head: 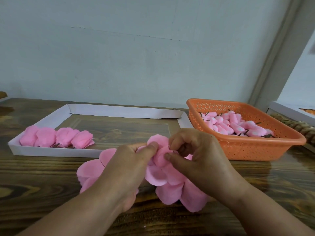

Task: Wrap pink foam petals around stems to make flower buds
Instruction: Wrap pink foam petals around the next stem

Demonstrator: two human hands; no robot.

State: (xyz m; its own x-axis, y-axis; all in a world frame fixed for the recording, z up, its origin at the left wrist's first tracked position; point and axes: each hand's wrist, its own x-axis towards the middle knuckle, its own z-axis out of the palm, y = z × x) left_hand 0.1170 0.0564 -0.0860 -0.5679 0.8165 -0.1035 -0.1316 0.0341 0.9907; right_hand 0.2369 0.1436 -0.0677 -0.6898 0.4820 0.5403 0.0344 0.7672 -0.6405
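Above the table's middle, my left hand (131,160) and my right hand (192,154) meet on one pink foam flower bud (159,155). Both pinch its petals between thumb and fingers. Its stem is hidden behind my fingers. Under my hands lies a loose heap of pink foam petals (172,188), spreading left and right on the wood. Several wrapped pink buds (56,137) lie in a row at the left end of a white cardboard tray (51,153). An orange plastic basket (247,149) at the right holds several small pink bud cores with dark stems (238,125).
The dark wooden table (42,184) runs up to a pale wall. A white box edge (289,113) and a brown twisted bundle (293,125) sit at the far right behind the basket.
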